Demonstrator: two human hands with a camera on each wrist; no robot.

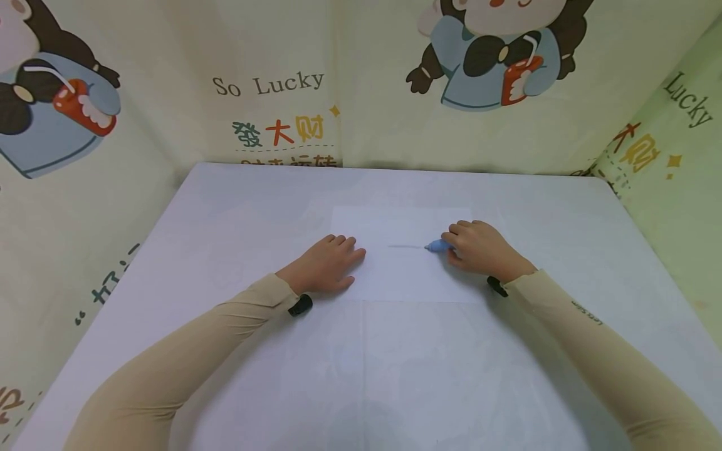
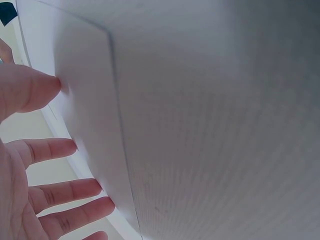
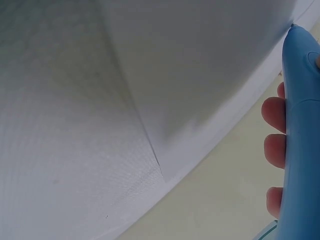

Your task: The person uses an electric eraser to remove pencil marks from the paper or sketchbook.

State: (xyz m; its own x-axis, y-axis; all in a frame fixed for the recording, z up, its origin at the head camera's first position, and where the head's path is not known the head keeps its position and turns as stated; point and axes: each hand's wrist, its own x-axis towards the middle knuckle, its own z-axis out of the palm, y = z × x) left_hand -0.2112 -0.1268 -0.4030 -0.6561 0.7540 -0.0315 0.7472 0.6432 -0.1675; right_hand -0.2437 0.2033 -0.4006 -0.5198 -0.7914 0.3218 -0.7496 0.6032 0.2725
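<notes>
A sheet of white paper [image 1: 417, 282] lies on the white table, with a faint thin line [image 1: 403, 246] across its middle. My right hand [image 1: 479, 247] grips a thick blue pen [image 1: 437, 246], whose narrow tip is at the right end of that line. In the right wrist view, the fingers [image 3: 274, 115] curl round the pen's smooth blue body, which has a round button near the tip. My left hand [image 1: 329, 263] rests at the paper's left edge, palm down and fingers spread. Its fingertips [image 2: 105, 206] touch the sheet in the left wrist view.
The white table [image 1: 271, 388] shows a crease running towards me. Cream cloth walls [image 1: 372, 125] with printed cartoon figures and lettering stand behind the table and at both sides. A black wrist device [image 1: 301, 305] is under the left cuff, and another [image 1: 497, 287] under the right.
</notes>
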